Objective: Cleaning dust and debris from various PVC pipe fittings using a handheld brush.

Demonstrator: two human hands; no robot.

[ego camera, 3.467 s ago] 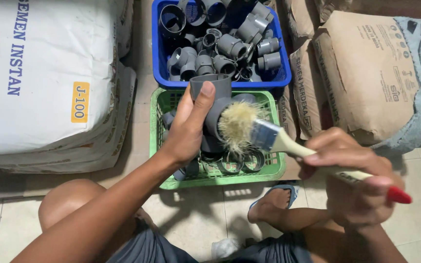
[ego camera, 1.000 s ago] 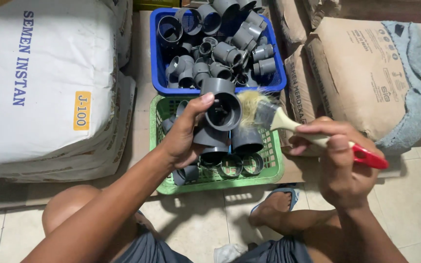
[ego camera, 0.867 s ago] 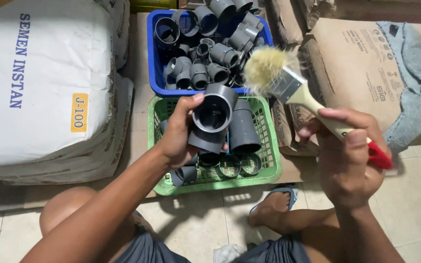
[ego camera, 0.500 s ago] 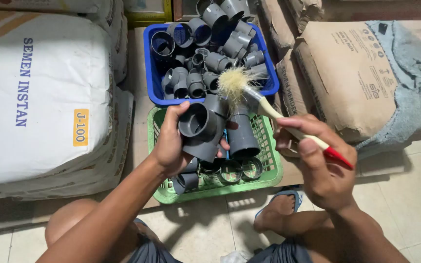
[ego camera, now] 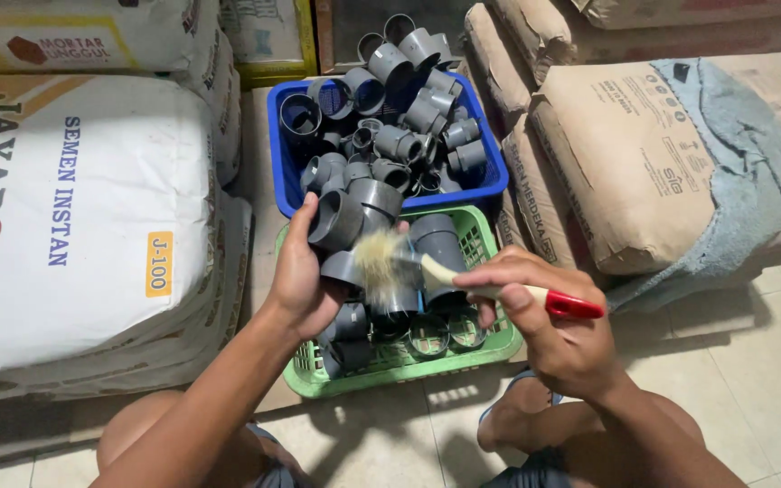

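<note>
My left hand grips a grey plastic pipe tee fitting and holds it over the green basket. My right hand holds a paintbrush with a pale wooden shaft and a red handle end. Its pale bristles press against the lower side of the fitting. More grey fittings stand in the green basket under the hands.
A blue basket heaped with grey pipe fittings sits behind the green one. Large white cement sacks are stacked at left, brown paper sacks with a grey cloth at right. Tiled floor and my foot lie below.
The brush has swung from above the fitting down to its lower side, bristles now on it. The left hand turned the fitting slightly. The view shifted a little.
</note>
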